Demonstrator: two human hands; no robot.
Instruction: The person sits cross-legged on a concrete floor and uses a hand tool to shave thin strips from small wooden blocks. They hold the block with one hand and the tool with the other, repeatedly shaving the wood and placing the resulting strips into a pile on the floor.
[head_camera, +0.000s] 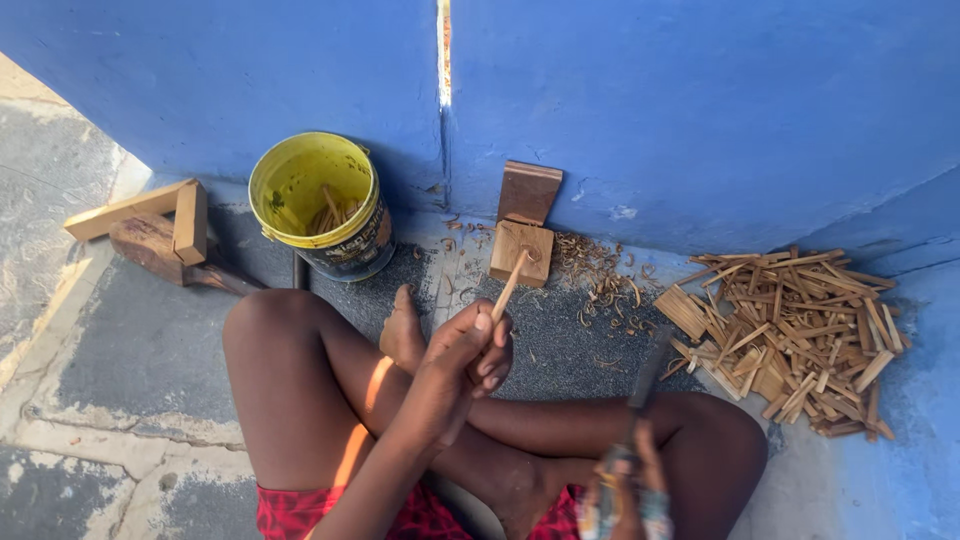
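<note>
The right hand (625, 490) is motion-blurred and cut off by the bottom edge; the blade (648, 380) it grips is smeared, its shape unclear. The left hand (470, 355) hides the lower end of the wooden stick (510, 285). Inside the yellow bucket (300, 165), the wood pieces (332, 212) are too small to tell apart.

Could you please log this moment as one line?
left hand: holds wooden stick on wood block | right hand: holds knife, blurred

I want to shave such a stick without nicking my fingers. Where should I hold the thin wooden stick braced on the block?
Probably grip the stick at its near, raised end, as the left hand does, from the near side. It slants up from the wooden block, leaving its far length bare.
</note>
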